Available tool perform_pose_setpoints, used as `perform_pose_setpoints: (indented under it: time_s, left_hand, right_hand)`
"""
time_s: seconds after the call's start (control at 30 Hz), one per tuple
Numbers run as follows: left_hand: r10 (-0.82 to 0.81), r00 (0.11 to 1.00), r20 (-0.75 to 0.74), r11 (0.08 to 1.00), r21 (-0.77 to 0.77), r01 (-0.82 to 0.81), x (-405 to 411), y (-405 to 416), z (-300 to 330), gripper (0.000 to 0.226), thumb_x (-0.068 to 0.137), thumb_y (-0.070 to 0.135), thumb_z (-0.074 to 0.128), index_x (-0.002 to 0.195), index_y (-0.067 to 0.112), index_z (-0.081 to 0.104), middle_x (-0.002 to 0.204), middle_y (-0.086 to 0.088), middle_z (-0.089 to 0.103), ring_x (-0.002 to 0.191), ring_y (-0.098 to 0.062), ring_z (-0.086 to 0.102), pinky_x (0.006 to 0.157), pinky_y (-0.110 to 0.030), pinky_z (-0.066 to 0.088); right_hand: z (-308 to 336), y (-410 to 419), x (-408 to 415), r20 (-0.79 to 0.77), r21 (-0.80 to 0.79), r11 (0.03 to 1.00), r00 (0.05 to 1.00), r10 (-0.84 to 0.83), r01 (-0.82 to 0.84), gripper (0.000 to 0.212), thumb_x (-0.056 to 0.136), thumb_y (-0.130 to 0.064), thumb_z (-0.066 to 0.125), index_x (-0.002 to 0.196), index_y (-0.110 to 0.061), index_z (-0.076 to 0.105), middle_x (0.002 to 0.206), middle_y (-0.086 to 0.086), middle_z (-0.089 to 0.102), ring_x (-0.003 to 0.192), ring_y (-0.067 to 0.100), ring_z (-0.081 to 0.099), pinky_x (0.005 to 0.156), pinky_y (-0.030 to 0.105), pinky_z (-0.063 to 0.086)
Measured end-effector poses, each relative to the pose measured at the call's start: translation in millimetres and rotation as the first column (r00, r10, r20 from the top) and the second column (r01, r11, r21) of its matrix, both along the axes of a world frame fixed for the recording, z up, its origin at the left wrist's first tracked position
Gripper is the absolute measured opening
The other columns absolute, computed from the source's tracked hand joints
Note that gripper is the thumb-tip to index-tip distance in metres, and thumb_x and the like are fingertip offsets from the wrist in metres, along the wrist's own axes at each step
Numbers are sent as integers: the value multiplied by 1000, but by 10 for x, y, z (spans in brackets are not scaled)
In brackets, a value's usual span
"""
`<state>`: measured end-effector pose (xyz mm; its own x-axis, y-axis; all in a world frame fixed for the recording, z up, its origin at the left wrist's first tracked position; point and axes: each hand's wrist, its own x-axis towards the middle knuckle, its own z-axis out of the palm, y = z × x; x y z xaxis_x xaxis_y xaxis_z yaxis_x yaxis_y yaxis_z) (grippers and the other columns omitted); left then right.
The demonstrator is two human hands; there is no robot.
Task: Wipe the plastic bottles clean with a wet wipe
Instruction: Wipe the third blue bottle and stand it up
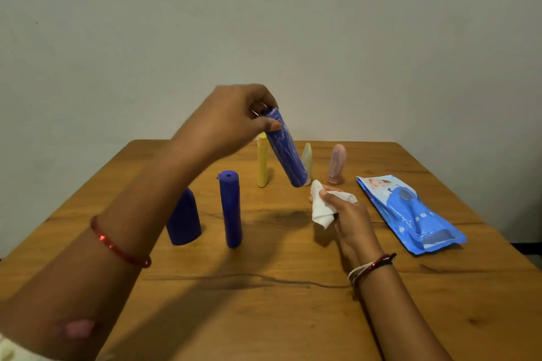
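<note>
Left hand [234, 114] raised above the middle of the desk [278, 302], fingers and thumb curled round the top end of a blue cylindrical plastic bottle [286, 148]; bottle held in the air, long axis tilted, upper end toward the far left, lower rounded end pointing down and right toward the right hand [349, 214]. Surface of that bottle smooth with a faint sheen; any print on it too blurred to read. Right hand low over the desk, right of centre, fingers pinching a crumpled white wet wipe [322, 208], soft and folded, just below the bottle's lower end, not touching it as far as can be told. Standing upright left of centre: a slim blue bottle [230, 208] with a flat top, and beside it toward the left edge a wider blue bottle [184, 218] with a tapered rounded top, partly behind the left forearm. Near the far edge, upright: a thin yellow bottle [262, 163], a pale translucent bottle [307, 160] partly hidden by the held one, and a pink bottle [337, 164] with a rounded top. Flat blue glossy wipes pack [410, 211] lies toward the right edge, lettering illegible. Desk is brown wood grain. Red bracelet [120, 246] on left wrist; red, black and white threads [371, 267] on right wrist
</note>
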<state>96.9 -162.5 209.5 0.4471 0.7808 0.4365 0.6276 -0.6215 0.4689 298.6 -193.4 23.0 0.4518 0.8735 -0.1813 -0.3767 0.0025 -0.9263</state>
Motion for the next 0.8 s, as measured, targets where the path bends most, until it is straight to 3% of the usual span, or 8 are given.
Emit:
perform_pose_setpoints:
  time_s: [0.1, 0.23, 0.3, 0.37, 0.5, 0.6, 0.7, 0.8]
  left_hand:
    - [-45, 997, 56, 998, -40, 48, 158, -155, -271, 24, 84, 28, 71, 107, 28, 64, 96, 14, 65, 91, -3, 62, 80, -22, 51]
    - [-75, 981, 180, 986, -135, 100, 356, -280, -778, 22, 82, 26, 73, 101, 29, 64, 90, 20, 65, 86, 9, 61, 73, -7, 48]
    - [-55, 963, 265, 969, -216, 115, 428, -286, -1043, 21, 81, 22, 74, 98, 29, 65, 92, 18, 67, 87, 9, 62, 74, -8, 49]
    - [-5, 941, 339, 947, -300, 113, 474, -261, -1269, 25, 80, 19, 75, 99, 31, 64, 93, 19, 67, 87, 11, 62, 74, -6, 49]
    - [150, 880, 450, 881, -464, 88, 551, -175, -1593, 24, 78, 18, 77, 98, 26, 67, 98, 11, 69, 94, -2, 65, 83, -24, 54]
    - [279, 783, 555, 825, -556, 99, 584, -164, -1731, 19, 76, 14, 78, 92, 21, 69, 96, 7, 71, 98, -10, 65, 88, -33, 53]
    - [370, 673, 641, 732, -647, 214, 589, -158, -1809, 24, 77, 6, 75, 100, 8, 66, 103, -9, 71, 103, -28, 65, 93, -52, 51]
    - [438, 576, 690, 630, -693, 350, 602, -141, -1867, 23, 80, -4, 69, 99, 4, 61, 108, -22, 67, 101, -35, 64, 97, -58, 46]
  right_hand:
    - [-4, -26, 179, 42, 1, 996, 995, -90, 90, 22, 79, -15, 71, 101, -19, 68, 95, 6, 72, 89, 23, 68, 76, 38, 55]
    - [-20, -60, 441, 186, 43, 962, 944, -271, 268, 10, 82, -16, 70, 91, -22, 68, 88, -2, 70, 80, 15, 67, 58, 23, 52]
    - [-31, -64, 550, 280, 87, 936, 893, -352, 342, 18, 83, -15, 69, 99, -24, 67, 97, -2, 68, 89, 16, 65, 73, 30, 55]
    - [-37, -85, 584, 367, 148, 918, 841, -397, 368, 19, 82, -14, 69, 91, -30, 67, 102, -4, 68, 95, 13, 64, 86, 35, 53]
    - [-74, -116, 548, 522, 210, 899, 733, -436, 385, 16, 83, -18, 69, 94, -30, 68, 95, -16, 66, 93, 3, 61, 85, 33, 53]
    - [-112, -104, 530, 632, 239, 920, 669, -390, 310, 20, 86, -13, 65, 105, -19, 69, 106, -6, 67, 99, 6, 60, 89, 17, 46]
    - [-138, -89, 494, 742, 269, 928, 559, -370, 257, 24, 88, -6, 61, 110, -12, 68, 111, 0, 66, 104, 9, 57, 83, -2, 34]
    - [-136, -85, 445, 820, 337, 914, 406, -404, 228, 24, 88, -2, 61, 110, -9, 68, 113, 7, 63, 105, 16, 55, 83, -6, 29]
